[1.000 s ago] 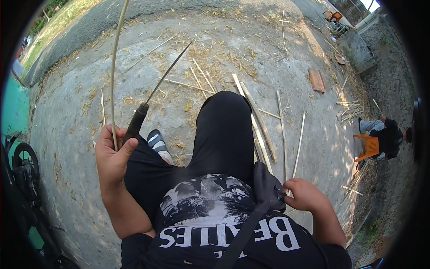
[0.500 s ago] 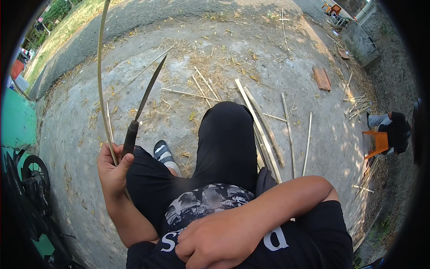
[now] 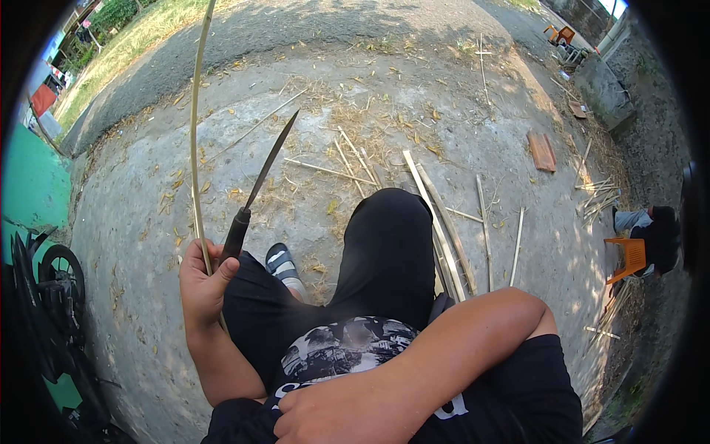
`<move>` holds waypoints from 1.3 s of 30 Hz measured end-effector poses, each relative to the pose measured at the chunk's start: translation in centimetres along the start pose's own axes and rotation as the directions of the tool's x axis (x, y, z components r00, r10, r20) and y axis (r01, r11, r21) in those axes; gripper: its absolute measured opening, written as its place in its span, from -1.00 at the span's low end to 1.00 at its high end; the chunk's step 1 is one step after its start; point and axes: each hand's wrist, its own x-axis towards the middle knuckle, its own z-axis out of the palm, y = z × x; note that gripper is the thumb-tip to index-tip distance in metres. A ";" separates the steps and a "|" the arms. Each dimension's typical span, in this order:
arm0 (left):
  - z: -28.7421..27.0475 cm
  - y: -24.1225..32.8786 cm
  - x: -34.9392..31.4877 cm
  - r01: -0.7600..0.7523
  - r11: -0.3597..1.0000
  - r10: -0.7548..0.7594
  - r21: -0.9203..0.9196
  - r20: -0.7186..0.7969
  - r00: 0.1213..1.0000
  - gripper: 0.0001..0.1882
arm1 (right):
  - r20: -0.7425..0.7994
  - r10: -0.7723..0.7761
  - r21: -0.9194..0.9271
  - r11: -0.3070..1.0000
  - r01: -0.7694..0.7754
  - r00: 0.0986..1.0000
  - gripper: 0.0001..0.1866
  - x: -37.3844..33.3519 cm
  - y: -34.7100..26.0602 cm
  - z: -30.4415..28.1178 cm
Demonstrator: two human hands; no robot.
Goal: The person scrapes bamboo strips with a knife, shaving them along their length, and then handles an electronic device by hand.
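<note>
My left hand (image 3: 203,285) is closed around two things at once, at the left of the view. One is a knife (image 3: 268,170) with a dark handle and a long narrow blade, its tip pointing up and away. The other is a long, thin bamboo strip (image 3: 195,133) that rises past the top edge and runs down behind the hand. My right arm crosses my body, and my right hand (image 3: 329,414) lies against the front of my black shirt with its fingers curled. Its fingertips are hidden, so whatever they grip does not show.
Several bamboo strips (image 3: 436,222) lie beside my right knee and ahead on the concrete ground (image 3: 148,296). A reddish tile (image 3: 541,152) is farther right. Near the right rim, a person sits on an orange chair (image 3: 627,259) beside piled strips. A motorcycle (image 3: 59,288) stands at the left.
The view has shifted, so the ground and my legs appear lower and farther right. My right hand has slid a little down and left across the shirt. My left hand keeps its hold.
</note>
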 end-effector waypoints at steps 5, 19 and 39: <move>0.7 0.8 0.2 0.008 0.998 -0.008 -0.059 -0.006 1.000 -0.53 | -0.046 -0.042 -0.142 0.989 0.035 0.998 -0.80 2.1 0.1 1.7; 0.7 1.8 0.2 -0.016 0.996 0.015 -0.082 -0.012 1.000 -0.56 | -0.045 0.132 -0.425 0.894 -0.138 0.990 -0.88 1.1 7.0 3.0; 2.2 0.6 0.0 0.012 0.952 0.035 0.305 -0.150 0.988 -0.61 | -0.465 0.778 0.531 0.627 -0.570 0.422 -0.28 -6.0 18.0 -3.0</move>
